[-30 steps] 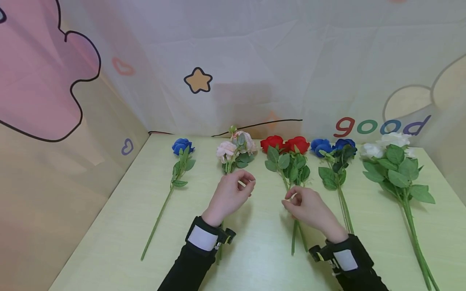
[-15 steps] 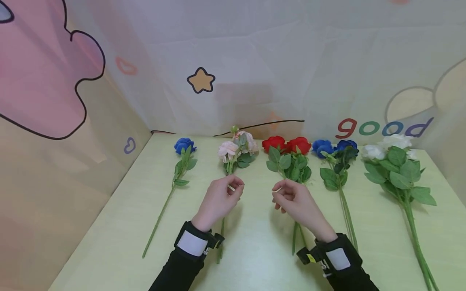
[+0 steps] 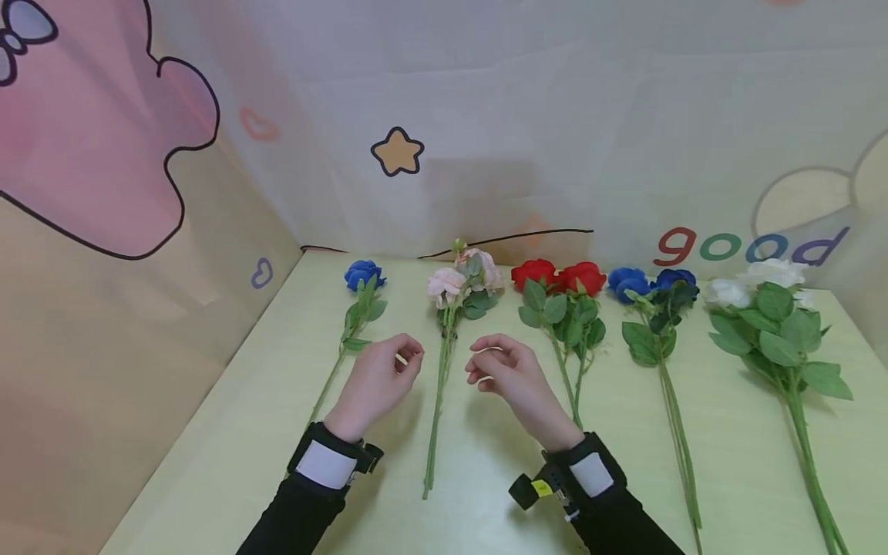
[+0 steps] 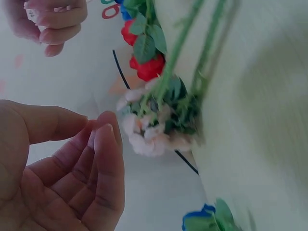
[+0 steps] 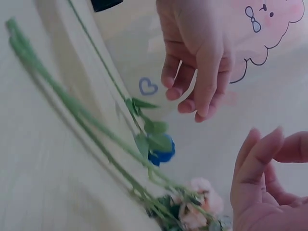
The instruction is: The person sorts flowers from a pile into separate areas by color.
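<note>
The fingers (image 3: 409, 356) of the left hand (image 3: 375, 383) are curling loosely with the thumb tip close to the forefinger, pinching nothing that I can make out. The right hand (image 3: 509, 374) is doing much the same, fingers bent in toward the palm and holding nothing (a small pale speck by the fingertips is too tiny to name). Both hands are hovering just above the table (image 3: 208, 432), one on each side of the pink roses (image 3: 461, 277), whose stems (image 3: 437, 408) are lying between them, running from the near edge toward the far wall. Left of the left hand a single blue rose (image 3: 364, 274) is lying flat. To the right, red roses (image 3: 558, 276), then blue roses (image 3: 648, 281), then white roses (image 3: 756, 281) are lying in a row.
</note>
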Demonstrator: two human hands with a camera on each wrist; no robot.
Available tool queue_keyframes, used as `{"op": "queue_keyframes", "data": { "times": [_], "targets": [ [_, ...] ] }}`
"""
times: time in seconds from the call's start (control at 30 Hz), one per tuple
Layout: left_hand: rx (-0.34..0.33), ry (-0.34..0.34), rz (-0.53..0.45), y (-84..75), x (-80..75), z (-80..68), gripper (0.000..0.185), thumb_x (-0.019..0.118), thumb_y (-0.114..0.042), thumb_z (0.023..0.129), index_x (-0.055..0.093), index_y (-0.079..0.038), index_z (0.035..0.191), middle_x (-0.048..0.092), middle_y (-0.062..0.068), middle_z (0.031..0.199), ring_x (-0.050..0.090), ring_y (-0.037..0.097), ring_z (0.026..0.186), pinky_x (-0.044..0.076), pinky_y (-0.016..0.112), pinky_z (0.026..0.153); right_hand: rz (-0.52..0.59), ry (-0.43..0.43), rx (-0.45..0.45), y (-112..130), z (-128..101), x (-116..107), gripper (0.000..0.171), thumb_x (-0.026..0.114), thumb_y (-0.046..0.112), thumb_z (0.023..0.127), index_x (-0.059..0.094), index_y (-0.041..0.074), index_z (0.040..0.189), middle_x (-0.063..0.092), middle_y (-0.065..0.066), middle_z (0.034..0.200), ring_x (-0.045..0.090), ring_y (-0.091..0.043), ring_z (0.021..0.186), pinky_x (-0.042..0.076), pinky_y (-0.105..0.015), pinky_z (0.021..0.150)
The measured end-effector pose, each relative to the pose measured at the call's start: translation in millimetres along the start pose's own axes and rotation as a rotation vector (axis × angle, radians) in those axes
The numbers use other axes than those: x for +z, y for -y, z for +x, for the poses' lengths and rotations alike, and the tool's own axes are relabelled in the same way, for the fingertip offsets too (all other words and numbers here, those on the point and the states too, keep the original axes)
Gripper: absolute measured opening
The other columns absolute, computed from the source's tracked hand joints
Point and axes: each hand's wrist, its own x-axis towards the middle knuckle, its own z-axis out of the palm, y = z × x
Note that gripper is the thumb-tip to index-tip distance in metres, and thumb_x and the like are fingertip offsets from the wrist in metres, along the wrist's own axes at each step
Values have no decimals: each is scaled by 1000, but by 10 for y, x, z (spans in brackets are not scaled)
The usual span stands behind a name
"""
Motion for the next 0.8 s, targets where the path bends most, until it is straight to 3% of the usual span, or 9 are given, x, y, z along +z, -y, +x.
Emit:
{"op": "queue_keyframes", "data": {
  "times": [0.23,0.4,0.53,0.8],
  "targets": [
    [-37,-23,124,252,-245,-111,8,61,-14,88,66,-10,92,66,1,79,54,8,59,44,21,51,163,64,17,3,68,232,22,49,12,95,48,0,113,63,-5,86,59,-15,79,51,-23,74],
    [-94,-12,179,452,-396,-179,10,62,-13,87,66,-7,94,66,6,81,54,12,60,43,22,49,206,76,33,-6,101,373,18,49,11,95,50,2,111,61,-4,87,59,-15,80,51,-23,75],
    [-166,19,234,627,-495,-247,13,61,-14,88,64,-5,97,66,8,82,53,14,58,42,23,49,216,74,56,-48,161,505,19,49,10,95,51,2,112,61,-3,86,59,-15,79,50,-21,73],
    [-279,149,335,833,-602,-362,31,62,-19,87,59,3,109,65,12,84,56,18,61,43,28,51,190,80,95,-173,226,754,24,51,10,93,51,-1,114,61,-4,85,60,-14,76,50,-22,72]
  ]
}}
